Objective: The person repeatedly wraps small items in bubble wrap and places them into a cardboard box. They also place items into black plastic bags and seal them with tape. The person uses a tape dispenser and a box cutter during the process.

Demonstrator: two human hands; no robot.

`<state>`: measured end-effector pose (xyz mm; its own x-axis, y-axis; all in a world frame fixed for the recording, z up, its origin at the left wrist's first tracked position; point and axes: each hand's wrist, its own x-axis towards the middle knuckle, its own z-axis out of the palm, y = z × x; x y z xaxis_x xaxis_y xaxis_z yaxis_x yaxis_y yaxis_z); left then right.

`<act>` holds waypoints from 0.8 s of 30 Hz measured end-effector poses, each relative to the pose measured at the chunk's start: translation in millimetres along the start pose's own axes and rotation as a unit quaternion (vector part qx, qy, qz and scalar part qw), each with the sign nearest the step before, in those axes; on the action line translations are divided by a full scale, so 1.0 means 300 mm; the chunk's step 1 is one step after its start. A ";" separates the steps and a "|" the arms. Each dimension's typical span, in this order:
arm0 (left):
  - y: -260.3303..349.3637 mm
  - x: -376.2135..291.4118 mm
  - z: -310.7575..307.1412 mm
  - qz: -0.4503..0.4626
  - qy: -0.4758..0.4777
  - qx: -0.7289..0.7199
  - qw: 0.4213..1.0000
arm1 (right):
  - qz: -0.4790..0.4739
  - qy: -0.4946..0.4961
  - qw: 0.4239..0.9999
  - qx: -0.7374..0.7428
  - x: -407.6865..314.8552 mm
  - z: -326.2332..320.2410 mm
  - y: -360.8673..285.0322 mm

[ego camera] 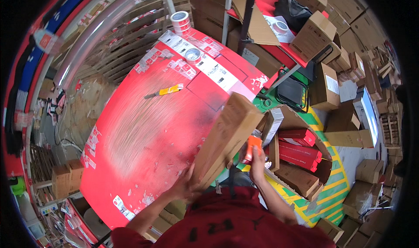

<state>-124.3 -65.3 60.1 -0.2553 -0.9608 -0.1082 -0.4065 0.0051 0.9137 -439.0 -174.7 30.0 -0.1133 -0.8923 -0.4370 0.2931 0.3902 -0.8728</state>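
Observation:
My left hand (185, 184) grips the lower end of a long, narrow cardboard box (226, 140). The box is tilted over the right edge of a worn red tabletop (147, 149). On the box's right side, my right hand (257, 167) is closed around an orange tape dispenser (253, 148), partly blurred. On the tabletop lies a yellow utility knife (168, 90) with its blade pointing left. Beyond it, a roll of tape (193, 55) rests on a strip of printed white labels (212, 71).
Several stacked tape rolls (180, 23) stand at the table's far corner. To my right, a large open carton (324, 179) holds red boxes (299, 154) and brown ones. A folding chair (291, 92) stands behind it. At left is a wooden pallet (131, 38).

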 end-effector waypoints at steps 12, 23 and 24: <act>-0.067 -0.303 0.024 -0.200 0.371 -0.130 0.898 | -0.095 -0.512 0.825 -0.219 -0.136 0.663 -0.153; 0.484 -0.259 -0.401 -0.047 0.448 -0.346 0.823 | -0.126 -0.793 0.539 -0.254 -0.121 0.978 -0.510; 0.501 -0.281 -0.395 -0.079 0.485 -0.330 0.806 | -0.126 -0.787 0.524 -0.300 -0.121 1.002 -0.540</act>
<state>-60.0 -16.4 253.0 0.6908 -0.7005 -0.1790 0.2697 0.0200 0.9627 -196.9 -273.6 252.6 0.9852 0.1707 0.0170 0.0522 -0.2044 -0.9775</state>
